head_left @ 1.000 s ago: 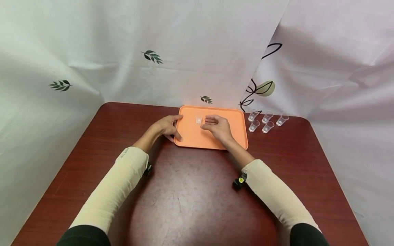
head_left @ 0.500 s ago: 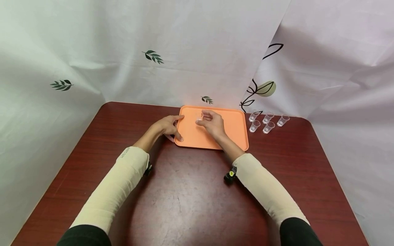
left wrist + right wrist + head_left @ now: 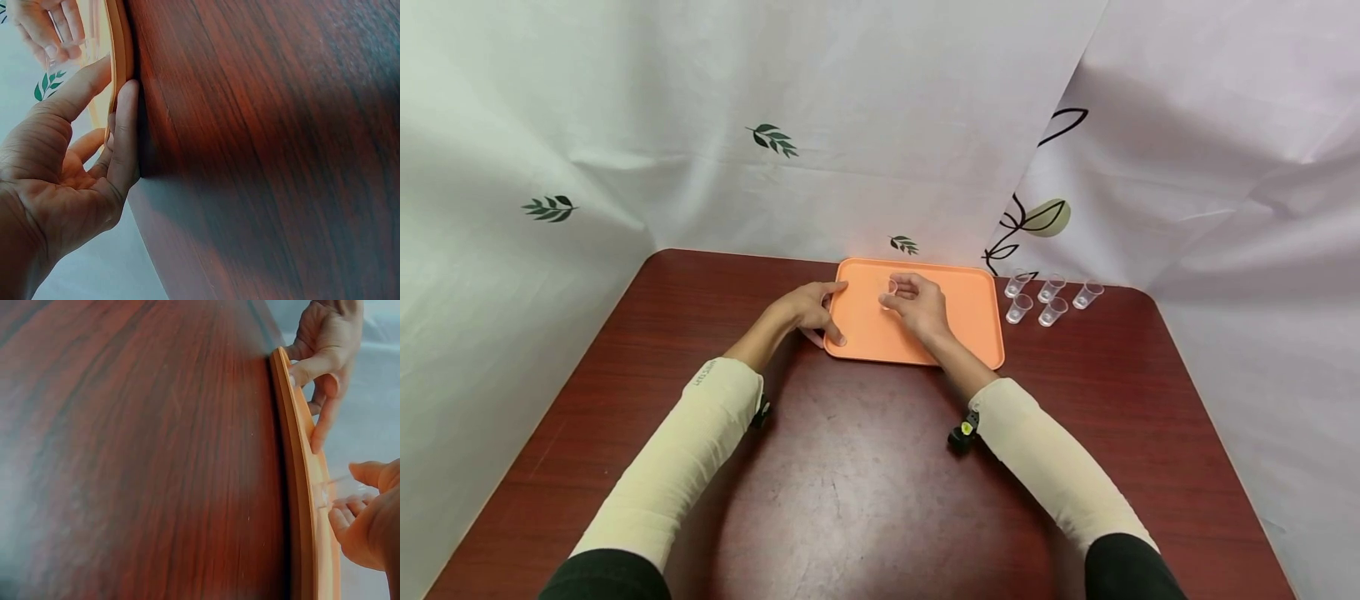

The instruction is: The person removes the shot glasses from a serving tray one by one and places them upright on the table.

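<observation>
Right hand (image 3: 919, 305) grip narrow, pinching small clear plastic cup (image 3: 888, 292) over orange tray (image 3: 977, 321); left hand (image 3: 808, 310) grip wide, fingers straight, steadying tray's left edge on tabletop (image 3: 850, 467).

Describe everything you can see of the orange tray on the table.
The orange tray is a flat rectangle with rounded corners and a low raised rim, plastic by its look, matte. It lies level on the dark red wooden table, near the far edge. The left hand rests on its left rim, fingers straight along the edge. The right hand is above its floor, pinching a small clear cup. Five more clear cups stand on the table to its right, apart from it.
</observation>
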The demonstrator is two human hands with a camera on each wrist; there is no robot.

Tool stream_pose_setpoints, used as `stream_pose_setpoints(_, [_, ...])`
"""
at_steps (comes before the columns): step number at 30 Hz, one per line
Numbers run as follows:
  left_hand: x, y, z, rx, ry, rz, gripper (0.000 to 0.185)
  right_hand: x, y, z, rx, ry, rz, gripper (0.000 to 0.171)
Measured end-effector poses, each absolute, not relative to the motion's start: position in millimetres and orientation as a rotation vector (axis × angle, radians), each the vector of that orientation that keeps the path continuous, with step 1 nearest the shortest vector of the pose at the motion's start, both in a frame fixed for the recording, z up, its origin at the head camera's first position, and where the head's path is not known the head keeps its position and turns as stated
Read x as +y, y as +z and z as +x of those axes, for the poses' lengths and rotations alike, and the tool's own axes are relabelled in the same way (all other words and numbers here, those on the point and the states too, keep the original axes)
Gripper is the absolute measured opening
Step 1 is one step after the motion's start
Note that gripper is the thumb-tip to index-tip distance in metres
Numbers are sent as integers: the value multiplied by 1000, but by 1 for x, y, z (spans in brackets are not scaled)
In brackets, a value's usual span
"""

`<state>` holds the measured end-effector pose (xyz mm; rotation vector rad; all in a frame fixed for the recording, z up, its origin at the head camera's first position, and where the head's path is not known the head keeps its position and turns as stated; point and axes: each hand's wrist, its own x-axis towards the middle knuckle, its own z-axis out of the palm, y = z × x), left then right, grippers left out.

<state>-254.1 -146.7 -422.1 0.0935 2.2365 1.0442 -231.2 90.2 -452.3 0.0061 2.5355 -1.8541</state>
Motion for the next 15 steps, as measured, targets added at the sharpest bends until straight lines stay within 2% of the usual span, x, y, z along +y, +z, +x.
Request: stream_pose_setpoints(15, [-147,-424,-255,2247,1045,110,126,121,-450,-210,2455,-1914,-21,46])
